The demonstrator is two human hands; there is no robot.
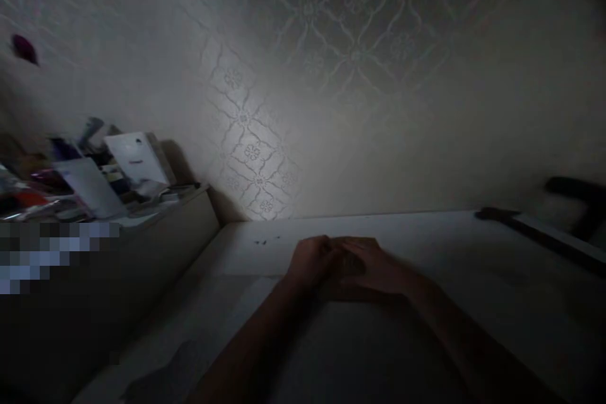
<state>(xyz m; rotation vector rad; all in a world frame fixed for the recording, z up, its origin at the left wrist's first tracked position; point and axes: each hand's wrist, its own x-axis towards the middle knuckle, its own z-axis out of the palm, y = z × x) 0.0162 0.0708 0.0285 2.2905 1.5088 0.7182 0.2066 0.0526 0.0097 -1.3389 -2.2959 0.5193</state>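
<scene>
In the dim head view, a flat brown piece [353, 293], like cardboard or thick paper, lies on the white surface under my hands. My left hand [310, 259] is closed at its left side, with the fingers curled in and partly hidden. Across the top of the piece, my right hand [376, 268] rests with its fingers stretched toward the left hand and the thumb apart. The two hands nearly meet over it. Darkness blurs the fingertips and the piece's exact kind.
A white surface [416, 230] runs along a patterned wall [355, 107]. At left, a cabinet [189, 233] carries a white box [137, 158] and clutter. Small dark bits [265, 241] lie behind my left hand. A dark bar [544, 233] stands at right.
</scene>
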